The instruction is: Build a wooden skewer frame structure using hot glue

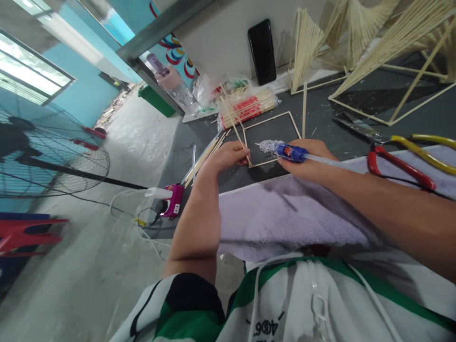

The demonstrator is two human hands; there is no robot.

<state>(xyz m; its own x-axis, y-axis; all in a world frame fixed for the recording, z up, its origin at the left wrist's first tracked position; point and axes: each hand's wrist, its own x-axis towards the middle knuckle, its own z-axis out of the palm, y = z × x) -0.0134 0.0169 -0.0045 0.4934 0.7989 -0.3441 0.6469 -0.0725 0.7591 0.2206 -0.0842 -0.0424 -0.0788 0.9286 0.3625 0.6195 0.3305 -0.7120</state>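
Stick frame (pixel 267 120) on counter (pixel 320 114), approx. 2 o'clock from our L grip (pixel 228 156) (nearer one, pinching its corner), long axis approx. 8-to-2; our R grip (pixel 313 147) wraps glue gun (pixel 294 153).

The phone (pixel 262 52) leans on the wall (pixel 221 42) (right at the back of the counter (pixel 320 128)). The pack of sticks (pixel 249 109) lies before it, with the bottle (pixel 176 85) to the left. The stick frame (pixel 295 125) lies nearer, left of the tools (pixel 402 167).
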